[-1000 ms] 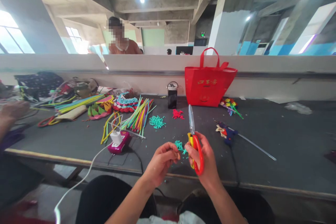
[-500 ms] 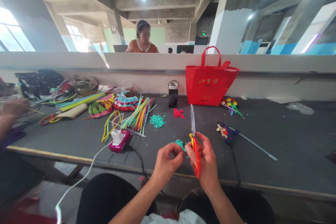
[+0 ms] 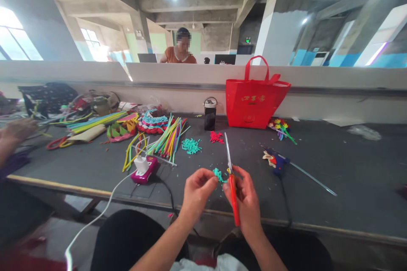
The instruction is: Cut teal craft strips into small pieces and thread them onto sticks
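Observation:
My right hand [image 3: 245, 197] grips red-handled scissors [image 3: 231, 178], blades closed and pointing up and away over the dark table [image 3: 333, 178]. My left hand [image 3: 199, 190] pinches a small teal twisted piece [image 3: 218, 174] between thumb and fingers, right beside the scissor blades. Both hands hover just over the table's near edge, above my lap. Small piles of teal bits [image 3: 190, 146] and red bits [image 3: 216, 137] lie further back on the table.
A red tote bag [image 3: 254, 99] and a black bottle [image 3: 209, 115] stand at the back. Coloured pipe cleaners [image 3: 167, 137], a purple power strip [image 3: 144, 169] with white cable, and a blue glue gun [image 3: 276, 161] lie around. Another person's hand [image 3: 15, 129] is at left.
The scissors tilted from leaning right to leaning slightly left and dropped lower. My left hand closed in on the teal piece beside the blades. A person behind the partition moved right.

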### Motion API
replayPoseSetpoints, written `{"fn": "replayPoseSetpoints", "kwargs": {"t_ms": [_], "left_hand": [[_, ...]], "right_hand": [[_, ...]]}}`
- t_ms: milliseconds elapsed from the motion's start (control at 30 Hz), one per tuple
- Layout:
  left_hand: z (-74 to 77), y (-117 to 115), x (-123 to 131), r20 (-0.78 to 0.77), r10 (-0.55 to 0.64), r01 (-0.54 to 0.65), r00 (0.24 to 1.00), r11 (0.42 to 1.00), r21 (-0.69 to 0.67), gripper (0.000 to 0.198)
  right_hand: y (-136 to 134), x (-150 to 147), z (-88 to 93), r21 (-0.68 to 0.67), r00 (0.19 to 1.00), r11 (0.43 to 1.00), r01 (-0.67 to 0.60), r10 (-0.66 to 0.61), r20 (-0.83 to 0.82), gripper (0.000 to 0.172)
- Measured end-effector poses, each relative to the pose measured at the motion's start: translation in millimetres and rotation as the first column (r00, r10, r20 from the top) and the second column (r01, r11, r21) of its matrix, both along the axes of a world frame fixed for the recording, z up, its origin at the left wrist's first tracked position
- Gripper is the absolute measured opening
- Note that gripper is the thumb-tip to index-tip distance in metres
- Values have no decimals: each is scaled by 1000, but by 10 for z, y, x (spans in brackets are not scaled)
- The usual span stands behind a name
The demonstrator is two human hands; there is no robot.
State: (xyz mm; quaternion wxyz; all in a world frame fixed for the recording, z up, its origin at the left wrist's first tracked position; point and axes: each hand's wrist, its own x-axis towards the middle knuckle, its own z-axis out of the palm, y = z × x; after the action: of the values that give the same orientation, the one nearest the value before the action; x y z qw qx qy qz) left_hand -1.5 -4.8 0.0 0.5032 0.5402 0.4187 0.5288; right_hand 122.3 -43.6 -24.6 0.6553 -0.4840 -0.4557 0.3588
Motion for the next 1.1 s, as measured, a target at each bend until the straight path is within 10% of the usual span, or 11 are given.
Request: {"fn": "replayPoseSetpoints", "kwargs": {"t_ms": [233,1100], "left_hand": [[146,7,-82,314,-13,54,949,991,-123,11],[152,-19,-105,208,-81,108,975,987,-122,15]], "right_hand": [[-191,-42,-407,51,919,999,17,-36,393,49],[-240,6,-481,133,827,989,72,-134,546,41]]}}
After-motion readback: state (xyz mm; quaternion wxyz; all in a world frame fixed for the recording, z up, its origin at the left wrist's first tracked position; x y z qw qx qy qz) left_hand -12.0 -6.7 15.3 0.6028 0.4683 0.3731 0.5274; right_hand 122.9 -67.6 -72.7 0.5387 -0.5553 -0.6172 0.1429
